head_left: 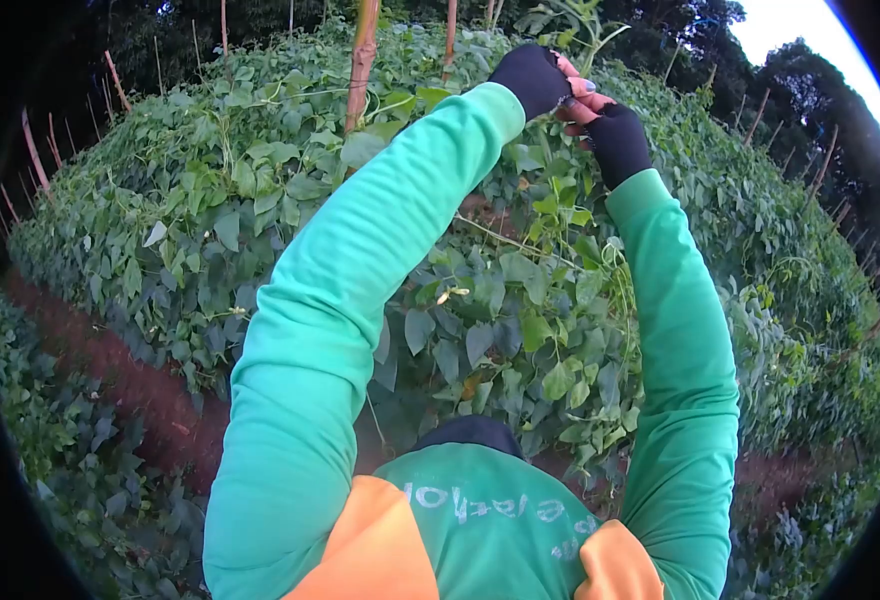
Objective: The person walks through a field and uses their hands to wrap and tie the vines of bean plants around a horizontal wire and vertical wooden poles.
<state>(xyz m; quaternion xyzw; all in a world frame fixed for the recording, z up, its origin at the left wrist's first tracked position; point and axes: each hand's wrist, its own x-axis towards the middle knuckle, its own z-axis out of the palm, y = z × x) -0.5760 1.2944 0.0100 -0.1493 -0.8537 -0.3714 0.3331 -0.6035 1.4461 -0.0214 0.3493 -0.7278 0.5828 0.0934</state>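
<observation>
My left hand (537, 80), in a black fingerless glove, reaches up over the foliage with its fingers bent and pinched. Right against it is my right hand (615, 138), gloved the same way, its bare fingertips closed and meeting those of the left. A leafy vine shoot (588, 42) rises from just above the fingers, and its stem runs down to the left fingertips. Whatever lies between the right fingertips is too small and covered to make out. Green leaves (550, 200) hang directly below both hands.
A thick wooden stake (362, 65) stands left of my hands, with a thinner stake (450, 38) beyond it. Dense climbing vines (260, 190) form a row across the view. Reddish bare soil (140, 390) runs along the row's foot at the lower left.
</observation>
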